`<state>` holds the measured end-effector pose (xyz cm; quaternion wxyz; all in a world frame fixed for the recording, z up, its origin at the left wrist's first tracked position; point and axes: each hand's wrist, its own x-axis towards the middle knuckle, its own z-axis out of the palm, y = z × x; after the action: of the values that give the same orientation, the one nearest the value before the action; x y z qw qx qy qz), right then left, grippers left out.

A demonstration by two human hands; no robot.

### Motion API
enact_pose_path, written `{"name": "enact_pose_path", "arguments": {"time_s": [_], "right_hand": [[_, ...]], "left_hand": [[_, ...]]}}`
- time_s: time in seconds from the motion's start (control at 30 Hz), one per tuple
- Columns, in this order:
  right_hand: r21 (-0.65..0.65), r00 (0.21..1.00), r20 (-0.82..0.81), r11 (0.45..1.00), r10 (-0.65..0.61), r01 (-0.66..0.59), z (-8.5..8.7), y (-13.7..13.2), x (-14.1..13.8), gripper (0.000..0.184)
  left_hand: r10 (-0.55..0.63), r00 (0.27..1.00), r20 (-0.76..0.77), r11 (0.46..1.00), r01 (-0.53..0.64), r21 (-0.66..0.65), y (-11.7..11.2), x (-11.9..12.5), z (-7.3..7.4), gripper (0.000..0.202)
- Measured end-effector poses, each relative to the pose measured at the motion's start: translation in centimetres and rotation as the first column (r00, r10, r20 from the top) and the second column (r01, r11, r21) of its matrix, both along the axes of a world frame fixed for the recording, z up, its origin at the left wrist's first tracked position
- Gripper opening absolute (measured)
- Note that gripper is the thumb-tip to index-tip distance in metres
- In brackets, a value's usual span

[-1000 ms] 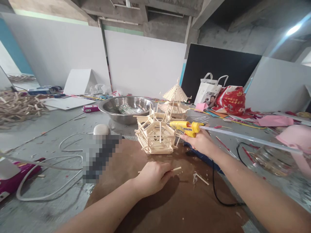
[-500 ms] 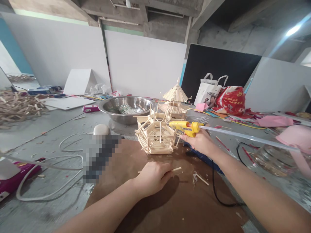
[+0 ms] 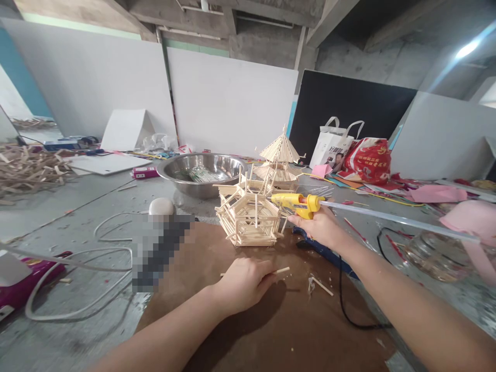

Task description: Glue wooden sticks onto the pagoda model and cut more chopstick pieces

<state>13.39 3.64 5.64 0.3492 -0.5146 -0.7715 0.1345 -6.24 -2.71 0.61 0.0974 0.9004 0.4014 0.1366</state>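
Observation:
My right hand (image 3: 315, 223) is closed around a yellow hot glue gun (image 3: 296, 202), with a long clear glue stick (image 3: 387, 217) sticking out of its back. The nozzle end reaches the right upper side of a model built of thin wooden sticks (image 3: 250, 217). Nearer to me, my left hand (image 3: 248, 281) is closed on a short wooden stick (image 3: 282, 270), whose ends show on both sides of the fingers. The model stands at the far edge of a brown board (image 3: 217, 330). Blue-handled pliers (image 3: 321, 250) lie under my right wrist.
Behind the model stand a stick pagoda with a conical roof (image 3: 281, 150) and a steel basin (image 3: 201, 173). A stick scrap with glue (image 3: 321, 285) lies on the board. A black cord (image 3: 343, 299) curves at right, a white cable (image 3: 77, 318) at left. A glass jar (image 3: 437, 253) is far right.
The glue gun and my right hand have shifted very slightly to the right. My left hand and the stick model look the same.

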Motion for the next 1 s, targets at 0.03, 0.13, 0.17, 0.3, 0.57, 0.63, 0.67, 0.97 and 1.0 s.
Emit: {"name": "enact_pose_path", "arguments": {"time_s": [0.03, 0.13, 0.17, 0.3, 0.57, 0.63, 0.67, 0.97, 1.0], "right_hand": [[-0.002, 1.000, 0.002, 1.000, -0.001, 0.001, 0.1, -0.1, 0.0, 0.030], [-0.015, 1.000, 0.020, 1.000, -0.001, 0.001, 0.4, -0.4, 0.1, 0.028], [-0.021, 1.000, 0.028, 1.000, 0.001, -0.001, 0.6, -0.5, 0.1, 0.028], [-0.028, 0.998, 0.060, 1.000, 0.000, 0.001, 0.9, -0.8, 0.2, 0.028], [-0.039, 0.993, 0.115, 0.999, -0.017, 0.021, 1.1, -0.9, 0.4, 0.029], [-0.037, 0.994, 0.110, 0.999, -0.009, 0.013, 1.1, -0.8, 0.4, 0.029], [-0.039, 0.994, 0.106, 0.999, -0.005, 0.009, 1.0, -0.8, 0.4, 0.029], [-0.063, 0.991, 0.129, 0.997, -0.037, 0.045, 1.2, -0.9, 0.5, 0.032], [-0.061, 0.991, 0.127, 0.997, -0.040, 0.048, 1.2, -1.0, 0.5, 0.033]], "left_hand": [[0.002, 1.000, 0.004, 1.000, -0.002, 0.001, 0.0, 0.0, 0.0, 0.030], [-0.002, 1.000, 0.011, 1.000, 0.002, 0.000, 0.0, 0.1, 0.1, 0.031], [-0.004, 1.000, 0.012, 1.000, 0.004, 0.001, 0.0, 0.1, 0.2, 0.031], [-0.005, 1.000, 0.010, 1.000, 0.005, -0.005, 0.0, 0.1, 0.3, 0.029], [-0.008, 1.000, 0.020, 1.000, 0.008, -0.013, 0.1, 0.0, 0.1, 0.029], [-0.009, 1.000, 0.020, 1.000, 0.009, -0.014, 0.1, 0.0, 0.1, 0.030], [-0.009, 1.000, 0.019, 1.000, 0.010, -0.015, 0.1, 0.0, 0.2, 0.030], [-0.009, 1.000, 0.024, 1.000, 0.009, -0.006, 0.1, 0.0, 0.0, 0.031], [-0.005, 1.000, 0.025, 1.000, 0.005, -0.006, 0.1, 0.0, 0.0, 0.031]]}}
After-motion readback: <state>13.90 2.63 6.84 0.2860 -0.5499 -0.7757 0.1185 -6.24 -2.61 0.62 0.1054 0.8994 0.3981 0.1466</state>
